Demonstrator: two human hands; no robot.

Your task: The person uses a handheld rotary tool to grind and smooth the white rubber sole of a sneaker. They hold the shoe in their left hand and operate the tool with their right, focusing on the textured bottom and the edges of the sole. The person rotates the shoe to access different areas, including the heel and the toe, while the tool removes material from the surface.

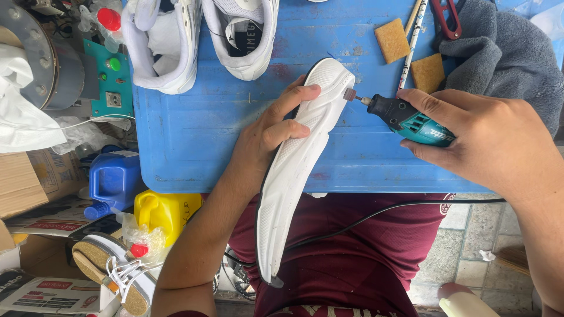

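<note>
On the blue tray (194, 147), below two white sneakers (200, 41) and near sponges (392, 40), the left hand (270, 132) grips a white shoe sole (294, 170) pointing away, while the right hand (487, 138) holds a teal rotary tool (408, 120) at its tip.

The long white foam shoe sole (292, 170) lies over the near edge of the flat blue plastic tray (194, 141). Left of the sole the left hand (267, 132) grips it; right of it the right hand (490, 144) holds the teal and black rotary tool (408, 120), its tip touching the sole's far end. Behind the sole, on the tray, sit two white sneakers (200, 41); right of it and further back lie two tan sponge blocks (408, 56).
</note>
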